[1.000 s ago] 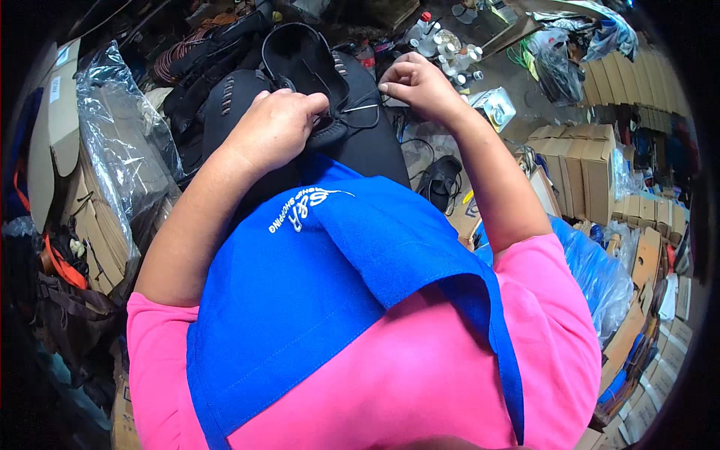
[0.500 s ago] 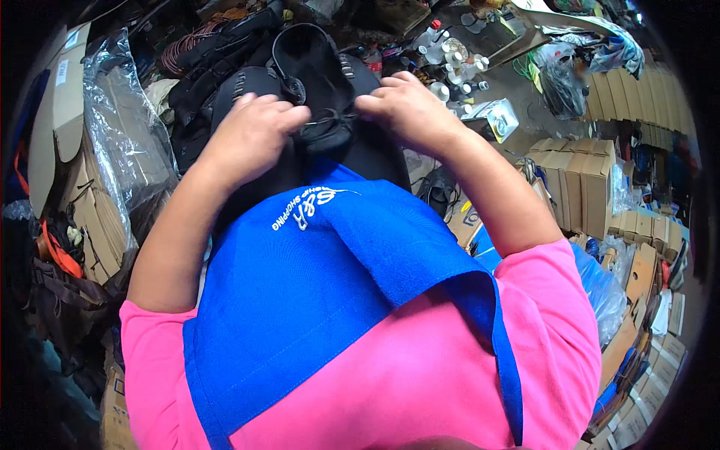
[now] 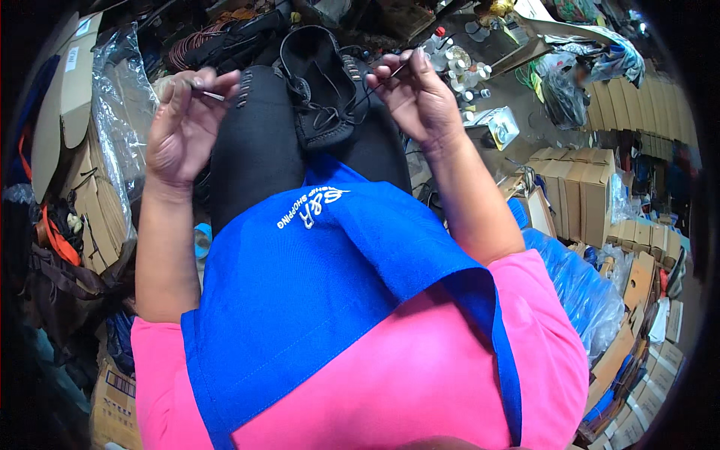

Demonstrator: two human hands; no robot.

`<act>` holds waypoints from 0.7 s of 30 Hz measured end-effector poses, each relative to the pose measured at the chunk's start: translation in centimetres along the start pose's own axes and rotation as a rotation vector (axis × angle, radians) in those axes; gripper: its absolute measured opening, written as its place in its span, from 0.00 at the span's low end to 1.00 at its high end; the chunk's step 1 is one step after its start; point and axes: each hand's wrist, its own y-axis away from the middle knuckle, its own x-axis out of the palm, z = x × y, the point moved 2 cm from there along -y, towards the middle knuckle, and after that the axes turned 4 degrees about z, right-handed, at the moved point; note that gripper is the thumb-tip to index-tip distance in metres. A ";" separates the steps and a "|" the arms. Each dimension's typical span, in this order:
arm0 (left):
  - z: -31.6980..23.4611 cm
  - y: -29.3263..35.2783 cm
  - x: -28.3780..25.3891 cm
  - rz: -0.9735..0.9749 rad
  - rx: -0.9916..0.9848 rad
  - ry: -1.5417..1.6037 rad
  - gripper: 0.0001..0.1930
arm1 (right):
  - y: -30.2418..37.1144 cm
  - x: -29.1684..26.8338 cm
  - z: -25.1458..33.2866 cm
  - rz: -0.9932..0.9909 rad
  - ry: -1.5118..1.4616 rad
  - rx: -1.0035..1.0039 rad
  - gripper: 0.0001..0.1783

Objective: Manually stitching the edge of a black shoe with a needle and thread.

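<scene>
A black shoe (image 3: 322, 129) rests between my thighs, its opening facing up. Black lace loops lie across its front, and pale stitches show along its edge. My left hand (image 3: 184, 127) is raised to the left of the shoe, palm partly turned up. Its fingers pinch a thin, silvery, needle-like tool (image 3: 213, 95); its exact kind is unclear. On the right, my right hand (image 3: 424, 109) is also raised, thumb and fingertips pinching a thin black lace (image 3: 373, 91) that runs down toward the shoe. Neither hand touches the shoe itself.
A blue apron (image 3: 300, 285) covers my lap. Flattened cardboard (image 3: 97, 232) and clear plastic wrap (image 3: 124, 112) stand at left. Several bottles (image 3: 457, 64) and a clear container (image 3: 495, 127) are at the far right, with stacked cardboard boxes (image 3: 577, 187) beyond my right arm.
Both hands have risen off the shoe and spread apart, the left one leftward. Their palms now turn inward, and the thin tool and pinched lace have come into view.
</scene>
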 end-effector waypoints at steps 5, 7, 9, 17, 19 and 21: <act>1.2 1.2 -2.8 0.031 -0.177 0.348 0.11 | 0.6 -0.7 0.9 0.034 0.151 0.030 0.14; 0.0 2.7 -6.5 -0.087 -0.185 0.205 0.11 | 1.9 -3.6 4.1 -0.058 0.310 -0.055 0.10; -2.8 5.8 -11.9 -0.377 -0.099 0.066 0.10 | 4.0 -6.3 8.6 -0.413 0.464 -0.263 0.07; -0.5 1.5 -7.0 -0.256 -0.169 -0.851 0.09 | 4.8 -7.2 8.7 -0.211 1.171 -0.038 0.16; 1.3 -1.3 -0.5 0.162 -0.037 -1.019 0.12 | 3.0 -3.5 5.5 -0.012 1.198 -0.005 0.13; 3.4 -3.2 3.1 0.409 0.109 -1.185 0.15 | 1.6 -0.9 3.3 0.182 1.344 -0.057 0.09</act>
